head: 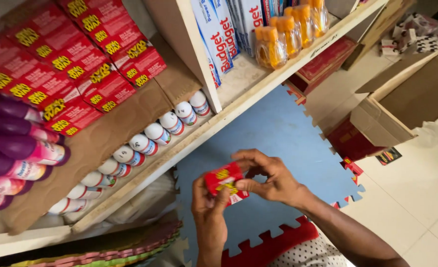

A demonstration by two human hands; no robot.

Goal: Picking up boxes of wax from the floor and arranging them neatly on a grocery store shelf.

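Both my hands hold one small red box with yellow lettering (225, 181) in front of the shelf, over the blue foam mat. My left hand (207, 205) grips it from below, thumb on its front. My right hand (271, 177) pinches its right end with the fingertips. On the shelf at the upper left lie several boxes of the same red kind (88, 62), stacked on a sheet of brown cardboard (125, 123).
A row of white bottles (145, 143) lies under the cardboard. Purple bottles with orange caps (16, 148) are at the far left. Amber bottles (288, 32) and white-blue cartons (224, 29) fill the right compartment. An open cardboard box (401, 99) stands on the tiled floor; blue mat (273, 133).
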